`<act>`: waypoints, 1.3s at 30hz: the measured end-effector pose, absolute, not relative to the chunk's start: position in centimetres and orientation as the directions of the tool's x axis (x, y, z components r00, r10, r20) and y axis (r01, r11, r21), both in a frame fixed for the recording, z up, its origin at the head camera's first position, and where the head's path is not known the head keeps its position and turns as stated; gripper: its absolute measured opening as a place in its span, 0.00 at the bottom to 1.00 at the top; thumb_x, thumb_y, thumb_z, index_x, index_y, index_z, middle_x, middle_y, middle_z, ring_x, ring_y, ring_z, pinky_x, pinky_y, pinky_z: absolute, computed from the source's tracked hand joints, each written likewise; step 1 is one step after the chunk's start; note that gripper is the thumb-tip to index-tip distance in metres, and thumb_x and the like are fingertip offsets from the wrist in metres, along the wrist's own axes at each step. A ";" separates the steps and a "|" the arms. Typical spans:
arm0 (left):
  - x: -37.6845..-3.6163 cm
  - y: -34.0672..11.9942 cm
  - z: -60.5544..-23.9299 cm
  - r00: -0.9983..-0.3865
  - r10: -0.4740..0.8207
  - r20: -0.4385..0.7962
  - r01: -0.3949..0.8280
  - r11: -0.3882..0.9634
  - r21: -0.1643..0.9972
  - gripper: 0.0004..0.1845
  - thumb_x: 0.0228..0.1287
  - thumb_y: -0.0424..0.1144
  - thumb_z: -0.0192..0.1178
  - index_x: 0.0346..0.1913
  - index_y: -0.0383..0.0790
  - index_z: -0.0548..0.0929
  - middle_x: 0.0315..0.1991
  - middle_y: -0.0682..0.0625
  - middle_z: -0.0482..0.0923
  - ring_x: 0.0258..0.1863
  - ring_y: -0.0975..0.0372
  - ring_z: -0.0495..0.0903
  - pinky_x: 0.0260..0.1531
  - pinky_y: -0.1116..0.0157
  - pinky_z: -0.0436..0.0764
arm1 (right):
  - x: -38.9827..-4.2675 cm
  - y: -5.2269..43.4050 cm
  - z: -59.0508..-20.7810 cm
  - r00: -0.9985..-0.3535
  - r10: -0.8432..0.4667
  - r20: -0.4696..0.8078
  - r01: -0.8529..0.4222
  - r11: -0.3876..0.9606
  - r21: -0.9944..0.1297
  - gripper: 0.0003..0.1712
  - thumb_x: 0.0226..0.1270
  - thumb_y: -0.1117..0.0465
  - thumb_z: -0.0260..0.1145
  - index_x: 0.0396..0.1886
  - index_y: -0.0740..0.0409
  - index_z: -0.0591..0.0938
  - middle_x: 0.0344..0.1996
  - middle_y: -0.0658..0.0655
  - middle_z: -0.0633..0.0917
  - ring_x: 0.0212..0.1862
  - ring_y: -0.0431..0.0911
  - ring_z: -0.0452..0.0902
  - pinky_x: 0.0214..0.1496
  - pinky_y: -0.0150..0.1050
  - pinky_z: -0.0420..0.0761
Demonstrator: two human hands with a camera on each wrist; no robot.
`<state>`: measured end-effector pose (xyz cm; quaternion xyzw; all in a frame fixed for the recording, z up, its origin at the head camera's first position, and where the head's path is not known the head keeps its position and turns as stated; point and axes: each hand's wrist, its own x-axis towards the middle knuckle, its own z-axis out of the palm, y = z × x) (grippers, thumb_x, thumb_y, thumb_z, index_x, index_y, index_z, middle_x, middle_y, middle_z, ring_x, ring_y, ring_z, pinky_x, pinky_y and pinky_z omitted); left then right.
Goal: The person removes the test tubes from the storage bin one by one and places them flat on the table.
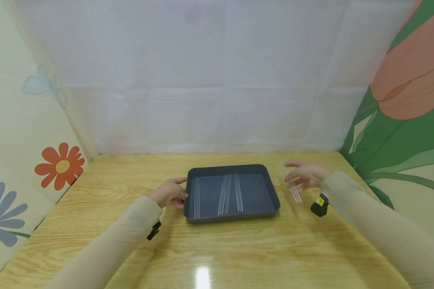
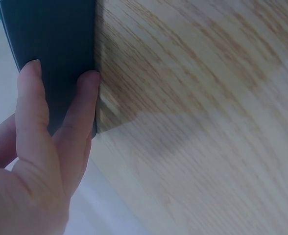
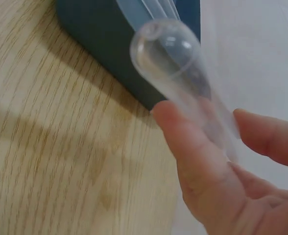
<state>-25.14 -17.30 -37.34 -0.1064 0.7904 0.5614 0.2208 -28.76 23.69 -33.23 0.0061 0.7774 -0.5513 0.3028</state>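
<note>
The right hand (image 1: 305,175) is holding a clear glass round-bottomed test tube (image 1: 292,185) in a pinching grip between thumb and fingers (image 3: 198,161), just to the right of the dark grey rectangular plastic tray (image 1: 271,188) and apart from it, above the light wood-grain desk (image 1: 217,249). The tube is slanting, its rounded end pointing toward the person. The left hand (image 1: 170,193) is resting against the tray's left wall, its fingers (image 2: 31,107) lying nearly straight on the outer side, so its grip is loose. Three more clear glass tubes (image 1: 228,193) are lying lengthwise inside the tray, two of them side by side.
</note>
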 end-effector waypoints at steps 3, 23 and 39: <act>-25.1 -17.3 -37.3 -0.882 0.084 -0.464 -0.410 0.348 0.843 0.40 0.63 0.17 0.49 0.77 0.37 0.51 0.38 0.37 0.74 0.21 0.59 0.77 0.16 0.69 0.80 | -28.9 23.9 -33.5 -0.821 -0.315 -0.477 0.342 0.399 -0.851 0.46 0.67 0.73 0.57 0.77 0.64 0.42 0.43 0.63 0.77 0.38 0.47 0.80 0.33 0.35 0.83; -25.1 -17.2 -37.1 -0.884 0.087 -0.460 -0.404 0.355 0.843 0.40 0.64 0.17 0.49 0.77 0.37 0.50 0.52 0.29 0.72 0.24 0.58 0.78 0.17 0.68 0.81 | -29.9 24.8 -35.7 -0.836 -0.254 -0.486 0.359 0.417 -0.835 0.44 0.68 0.74 0.56 0.76 0.66 0.42 0.46 0.66 0.77 0.46 0.53 0.78 0.43 0.45 0.83; -25.1 -17.2 -37.2 -0.887 0.072 -0.456 -0.402 0.363 0.840 0.40 0.64 0.17 0.49 0.77 0.37 0.51 0.53 0.28 0.72 0.24 0.58 0.78 0.17 0.68 0.81 | -30.6 24.7 -37.3 -0.842 -0.184 -0.508 0.414 0.384 -0.825 0.43 0.68 0.73 0.56 0.77 0.65 0.46 0.41 0.63 0.78 0.39 0.50 0.78 0.38 0.44 0.83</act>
